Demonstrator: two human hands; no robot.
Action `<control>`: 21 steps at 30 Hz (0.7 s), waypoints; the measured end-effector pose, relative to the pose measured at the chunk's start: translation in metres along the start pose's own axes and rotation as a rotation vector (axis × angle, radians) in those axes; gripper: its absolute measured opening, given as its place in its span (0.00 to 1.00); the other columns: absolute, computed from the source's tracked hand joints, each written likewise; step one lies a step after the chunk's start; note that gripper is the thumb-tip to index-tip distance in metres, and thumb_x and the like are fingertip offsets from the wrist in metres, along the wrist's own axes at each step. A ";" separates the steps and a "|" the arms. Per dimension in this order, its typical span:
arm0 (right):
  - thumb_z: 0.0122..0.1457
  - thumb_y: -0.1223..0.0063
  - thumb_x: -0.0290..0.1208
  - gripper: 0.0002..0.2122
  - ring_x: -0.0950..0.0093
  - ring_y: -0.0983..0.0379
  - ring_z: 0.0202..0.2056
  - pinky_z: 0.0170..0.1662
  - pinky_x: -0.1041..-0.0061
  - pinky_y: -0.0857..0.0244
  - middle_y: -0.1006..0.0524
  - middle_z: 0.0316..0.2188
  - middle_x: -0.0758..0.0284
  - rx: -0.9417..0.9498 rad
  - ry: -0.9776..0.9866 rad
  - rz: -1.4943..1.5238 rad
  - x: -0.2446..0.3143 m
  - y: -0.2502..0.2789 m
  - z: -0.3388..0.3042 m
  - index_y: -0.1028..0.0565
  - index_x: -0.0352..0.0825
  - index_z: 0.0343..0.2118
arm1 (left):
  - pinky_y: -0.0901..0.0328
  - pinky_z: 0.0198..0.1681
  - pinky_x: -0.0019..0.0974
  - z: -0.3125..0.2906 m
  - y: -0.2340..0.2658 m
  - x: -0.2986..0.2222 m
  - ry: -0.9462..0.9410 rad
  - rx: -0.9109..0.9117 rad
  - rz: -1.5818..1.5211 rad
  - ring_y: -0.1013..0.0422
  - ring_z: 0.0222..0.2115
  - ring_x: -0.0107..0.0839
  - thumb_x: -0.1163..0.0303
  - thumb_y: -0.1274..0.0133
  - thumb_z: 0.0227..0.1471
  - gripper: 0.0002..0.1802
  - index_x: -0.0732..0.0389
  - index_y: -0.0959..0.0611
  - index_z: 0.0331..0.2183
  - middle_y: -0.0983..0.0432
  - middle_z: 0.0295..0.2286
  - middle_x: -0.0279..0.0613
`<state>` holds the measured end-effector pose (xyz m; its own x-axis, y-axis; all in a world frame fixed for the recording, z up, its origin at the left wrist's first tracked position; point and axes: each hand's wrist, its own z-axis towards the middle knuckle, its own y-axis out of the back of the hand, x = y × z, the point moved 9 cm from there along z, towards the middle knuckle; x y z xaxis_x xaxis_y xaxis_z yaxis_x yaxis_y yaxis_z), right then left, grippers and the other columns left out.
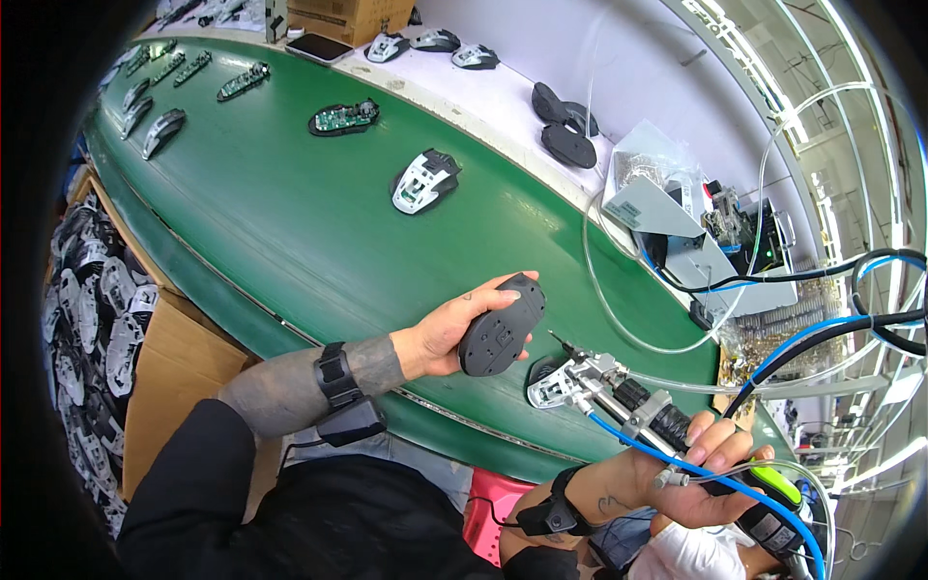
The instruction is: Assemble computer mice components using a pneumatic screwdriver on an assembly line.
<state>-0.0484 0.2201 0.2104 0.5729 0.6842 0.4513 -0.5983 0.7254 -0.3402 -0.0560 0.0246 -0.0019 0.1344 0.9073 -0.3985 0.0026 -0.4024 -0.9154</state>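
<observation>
My left hand [440, 333] is closed around a black computer mouse [501, 332], its underside facing up, held above the green conveyor belt [280, 203]. My right hand [710, 466] grips a screwdriver [650, 408] fitted with hoses. Its thin tip points toward the mouse, with a gap between them. On the belt beside the screwdriver's front end lies a white-and-black mouse part [551, 384], partly hidden by the tool. Farther up the belt rests an opened white-and-black mouse [424, 182].
Along the belt lie a mouse base with a green circuit board [344, 118] and several boards and shells. A cardboard box [179, 372] of shells stands left. At right are a screw-feeding machine [739, 237], looping hoses and another person's white sleeve [686, 553]. A phone [319, 47] lies on the back ledge.
</observation>
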 end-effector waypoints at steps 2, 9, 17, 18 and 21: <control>0.61 0.60 0.45 0.20 0.72 0.36 0.20 0.29 0.70 0.44 0.35 0.21 0.65 0.018 0.002 0.038 -0.007 -0.004 0.004 0.40 0.31 0.45 | 0.29 0.38 0.38 -0.001 -0.002 0.002 0.006 0.019 0.027 0.30 0.34 0.30 0.62 0.54 0.55 0.27 0.52 0.38 0.56 0.35 0.42 0.40; 0.61 0.60 0.46 0.21 0.73 0.36 0.21 0.31 0.71 0.44 0.35 0.21 0.66 0.047 -0.046 0.060 -0.017 -0.010 0.007 0.37 0.30 0.45 | 0.29 0.40 0.40 -0.003 0.005 0.007 0.038 0.017 0.019 0.29 0.36 0.34 0.63 0.54 0.53 0.31 0.56 0.42 0.57 0.38 0.50 0.43; 0.60 0.58 0.46 0.21 0.75 0.37 0.21 0.31 0.72 0.44 0.36 0.21 0.67 0.052 -0.056 0.058 -0.019 -0.009 0.007 0.37 0.32 0.45 | 0.29 0.36 0.34 -0.003 0.001 0.008 0.052 0.017 0.013 0.29 0.33 0.29 0.62 0.53 0.54 0.29 0.53 0.37 0.57 0.32 0.40 0.40; 0.60 0.57 0.46 0.20 0.75 0.37 0.21 0.31 0.73 0.44 0.36 0.21 0.67 0.059 -0.059 0.054 -0.020 -0.010 0.007 0.38 0.32 0.44 | 0.29 0.36 0.34 -0.004 0.001 0.009 0.053 0.014 0.014 0.29 0.33 0.29 0.62 0.53 0.54 0.29 0.53 0.37 0.57 0.32 0.40 0.40; 0.60 0.56 0.45 0.19 0.75 0.36 0.21 0.31 0.73 0.44 0.35 0.21 0.68 0.076 -0.067 0.056 -0.020 -0.011 0.006 0.38 0.33 0.43 | 0.29 0.36 0.34 -0.005 0.002 0.012 0.066 0.011 0.025 0.28 0.33 0.29 0.61 0.53 0.54 0.30 0.53 0.38 0.57 0.32 0.40 0.40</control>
<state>-0.0571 0.1981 0.2098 0.5003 0.7152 0.4881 -0.6703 0.6767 -0.3044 -0.0497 0.0340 -0.0084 0.1993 0.8867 -0.4171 -0.0128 -0.4233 -0.9059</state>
